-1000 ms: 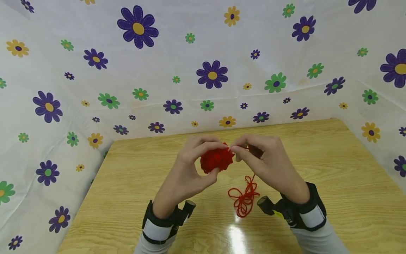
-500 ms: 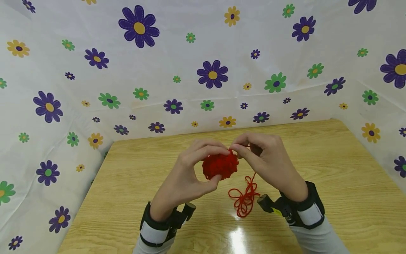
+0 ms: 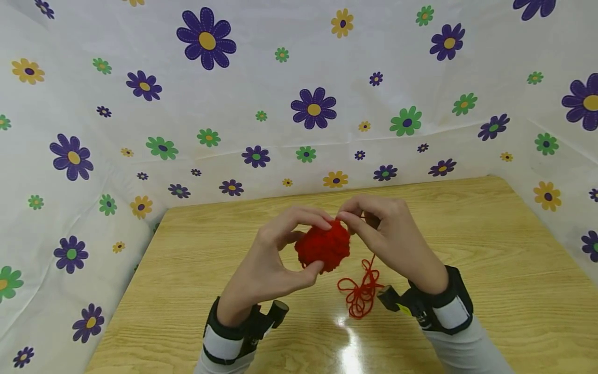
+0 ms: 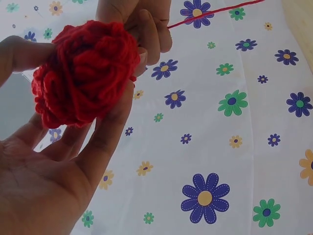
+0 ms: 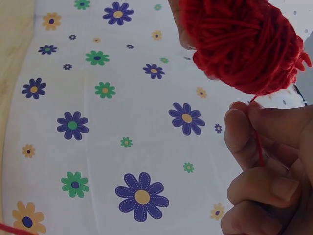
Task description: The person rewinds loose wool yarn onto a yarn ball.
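A ball of red yarn (image 3: 324, 246) is held up over the table between the thumb and fingers of my left hand (image 3: 275, 257). In the left wrist view the wound yarn ball (image 4: 85, 73) rests against the fingertips, its strands crossing in thick loops. Just right of it, my right hand (image 3: 388, 234) pinches the yarn strand between thumb and forefinger, close to the ball's edge. The right wrist view shows the strand (image 5: 259, 147) running from the ball (image 5: 244, 44) through that pinch and down past the curled fingers of the right hand (image 5: 274, 161).
Loose loops of red yarn (image 3: 361, 291) lie on the wooden table (image 3: 187, 291) below the right hand, a strand rising from them. White cloth (image 3: 261, 67) printed with flowers stands behind the table and at both sides. Each wrist wears a black strap with a camera.
The yarn ball has turned in the left hand and sits slightly lower. The left hand has shifted a little left, its fingers resettled on the ball. The right hand keeps its pinch, drifting slightly left.
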Demonstrator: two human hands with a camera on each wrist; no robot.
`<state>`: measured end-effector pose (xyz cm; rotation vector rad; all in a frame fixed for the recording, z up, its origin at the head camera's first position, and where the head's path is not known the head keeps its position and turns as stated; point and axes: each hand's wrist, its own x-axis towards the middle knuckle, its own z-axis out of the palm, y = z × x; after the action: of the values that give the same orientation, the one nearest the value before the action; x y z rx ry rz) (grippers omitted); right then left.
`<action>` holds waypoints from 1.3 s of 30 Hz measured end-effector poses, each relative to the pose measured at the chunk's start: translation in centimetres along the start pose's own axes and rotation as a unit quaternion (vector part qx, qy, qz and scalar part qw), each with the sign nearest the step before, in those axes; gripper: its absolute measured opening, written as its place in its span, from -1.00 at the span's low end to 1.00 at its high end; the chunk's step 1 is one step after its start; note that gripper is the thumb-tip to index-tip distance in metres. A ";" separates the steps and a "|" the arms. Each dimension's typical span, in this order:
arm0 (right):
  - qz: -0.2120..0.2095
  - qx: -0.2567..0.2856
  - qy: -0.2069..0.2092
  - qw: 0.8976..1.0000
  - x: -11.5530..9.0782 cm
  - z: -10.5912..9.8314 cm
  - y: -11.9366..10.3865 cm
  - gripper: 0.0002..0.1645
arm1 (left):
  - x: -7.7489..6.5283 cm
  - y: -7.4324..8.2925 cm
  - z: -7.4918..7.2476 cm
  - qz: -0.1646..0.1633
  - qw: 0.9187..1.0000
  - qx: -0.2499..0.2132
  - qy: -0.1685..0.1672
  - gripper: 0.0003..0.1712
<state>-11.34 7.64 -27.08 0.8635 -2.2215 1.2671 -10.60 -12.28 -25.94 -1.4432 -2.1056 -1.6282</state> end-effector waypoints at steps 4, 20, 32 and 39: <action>0.005 0.004 -0.010 1.000 -0.1 0.3 0.7 -0.93 | 0.1 0.0 -0.1 0.006 1.000 -0.018 0.006 -0.50; 0.022 -0.047 -0.081 0.995 -0.8 1.5 3.6 -0.87 | -0.1 -0.5 -0.3 -0.028 0.996 -0.023 0.079 -0.50; 0.026 -0.090 -0.116 0.989 -0.8 2.1 2.9 -0.91 | 0.2 -1.0 -0.4 -0.032 0.984 -0.009 0.176 -0.36; 0.037 -0.097 -0.132 0.986 -0.9 2.0 2.3 -0.94 | 0.3 -1.2 -0.4 -0.047 0.979 0.030 0.194 -0.32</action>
<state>-12.40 7.03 -30.01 0.9233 -2.5560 0.9934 -11.78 -12.35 -26.41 -0.9244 -1.9995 -1.6967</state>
